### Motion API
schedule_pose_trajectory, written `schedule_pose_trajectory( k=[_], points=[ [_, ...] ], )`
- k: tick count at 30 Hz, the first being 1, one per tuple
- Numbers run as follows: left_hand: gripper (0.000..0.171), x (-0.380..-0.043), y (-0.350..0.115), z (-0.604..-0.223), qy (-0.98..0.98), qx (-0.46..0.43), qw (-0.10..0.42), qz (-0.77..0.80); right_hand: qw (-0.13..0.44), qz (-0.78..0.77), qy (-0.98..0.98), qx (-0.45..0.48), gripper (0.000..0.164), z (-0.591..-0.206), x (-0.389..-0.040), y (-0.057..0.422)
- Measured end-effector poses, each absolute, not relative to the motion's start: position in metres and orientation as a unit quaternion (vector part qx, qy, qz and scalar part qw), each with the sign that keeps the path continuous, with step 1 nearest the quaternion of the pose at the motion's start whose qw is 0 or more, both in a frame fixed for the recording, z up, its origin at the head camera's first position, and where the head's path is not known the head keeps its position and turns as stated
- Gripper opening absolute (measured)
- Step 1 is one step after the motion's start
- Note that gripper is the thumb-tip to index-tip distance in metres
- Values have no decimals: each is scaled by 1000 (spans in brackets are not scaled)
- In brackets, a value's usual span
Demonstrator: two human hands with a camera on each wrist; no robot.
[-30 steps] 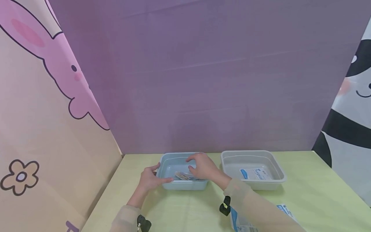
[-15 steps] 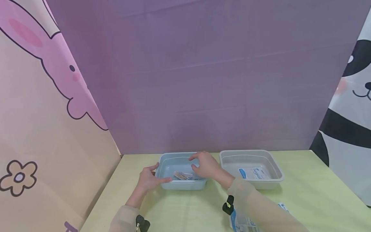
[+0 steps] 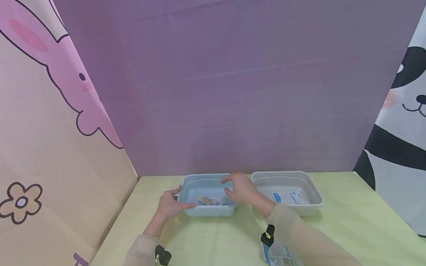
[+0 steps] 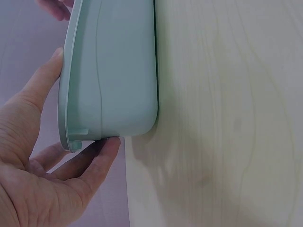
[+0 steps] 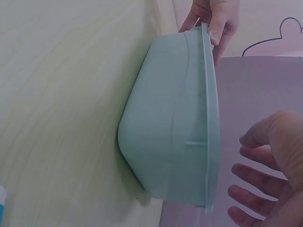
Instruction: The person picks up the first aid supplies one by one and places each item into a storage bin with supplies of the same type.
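Note:
A light blue plastic tub [image 3: 211, 211] stands on the table in the head view, with a small clear packet of thin sticks [image 3: 211, 200] lying inside. At the tub's left end my left hand [image 3: 170, 203] grips it, thumb on the front rim and fingers against the side, as the left wrist view also shows. Over the tub's right end is my right hand [image 3: 242, 189], its fingers loosely bent and spread, holding nothing. In the right wrist view those fingertips [image 5: 240, 171] are apart from the tub's rim.
A grey tub [image 3: 304, 210] stands to the right of the blue one, with a white and blue packet marked "Surgical" [image 3: 290, 197] in it. Another such packet [image 3: 281, 255] lies near the table's front, partly under my right sleeve. A purple backdrop [image 3: 213, 92] rises behind.
My right hand has drifted a little to the right, away from the packet of sticks, showing more of the tub's inside. My left hand keeps its hold on the tub.

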State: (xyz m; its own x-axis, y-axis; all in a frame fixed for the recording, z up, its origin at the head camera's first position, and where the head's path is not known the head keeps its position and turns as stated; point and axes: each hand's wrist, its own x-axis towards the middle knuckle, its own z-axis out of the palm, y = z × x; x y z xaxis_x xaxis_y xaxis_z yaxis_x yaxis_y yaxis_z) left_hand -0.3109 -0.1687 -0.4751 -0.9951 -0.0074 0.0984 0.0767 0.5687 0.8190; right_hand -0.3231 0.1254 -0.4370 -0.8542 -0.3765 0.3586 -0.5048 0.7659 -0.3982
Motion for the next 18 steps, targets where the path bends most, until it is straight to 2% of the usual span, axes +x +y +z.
schedule_pose_trajectory(
  k=[18],
  points=[
    [106,-315,-169,-479,-885,-17,48,-463,154,255,-925,237,27,-440,-316,146]
  ],
)
